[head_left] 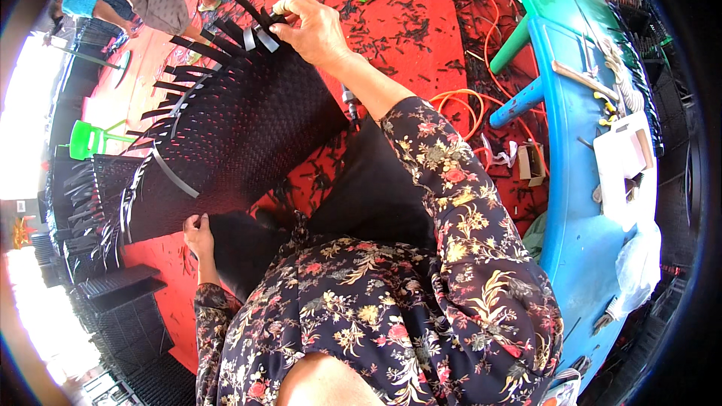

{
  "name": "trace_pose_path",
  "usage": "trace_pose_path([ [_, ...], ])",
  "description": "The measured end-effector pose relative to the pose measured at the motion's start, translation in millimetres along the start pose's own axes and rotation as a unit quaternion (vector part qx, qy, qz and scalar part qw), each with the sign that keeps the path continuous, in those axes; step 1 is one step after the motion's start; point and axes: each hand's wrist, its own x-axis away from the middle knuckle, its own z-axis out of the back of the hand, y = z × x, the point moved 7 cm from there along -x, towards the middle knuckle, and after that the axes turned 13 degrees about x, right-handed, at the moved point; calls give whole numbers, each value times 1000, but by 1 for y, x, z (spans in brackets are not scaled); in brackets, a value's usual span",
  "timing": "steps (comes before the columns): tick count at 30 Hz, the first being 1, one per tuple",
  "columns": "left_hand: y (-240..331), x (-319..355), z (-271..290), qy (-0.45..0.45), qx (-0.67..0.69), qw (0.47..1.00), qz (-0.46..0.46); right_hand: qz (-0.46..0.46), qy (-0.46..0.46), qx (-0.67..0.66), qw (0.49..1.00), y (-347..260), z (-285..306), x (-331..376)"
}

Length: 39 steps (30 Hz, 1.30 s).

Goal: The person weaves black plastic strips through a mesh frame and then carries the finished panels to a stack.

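The black woven sheet (248,109) is in the upper left of the frame. Its middle looks all woven, but loose strips (197,48) poke out along its edge, so that part seems left. The right hand (314,32) pinches a black strip (247,9); I can't tell if the left hand (200,242) grips anything.

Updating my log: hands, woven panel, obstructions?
Right hand pinching black strip, top of woven panel. Left hand beside lower edge, contact unclear. Loose strip ends along upper-left side. Black scraps on red floor, not blocking hands.
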Motion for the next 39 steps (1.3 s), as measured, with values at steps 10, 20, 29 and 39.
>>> trace_pose_path([
  [10,-4,2,0,6,25,999,27,13,3,52,999,-7,5,5],
  [20,1,3,-1,8,20,1000,16,50,56,-12,997,-17,10,0],
  [29,-5,1,-6,20,53,998,8,132,46,18,990,-38,22,-3],
  [39,-4,4,-7,25,89,995,45,116,44,-51,991,-52,21,-11],
])
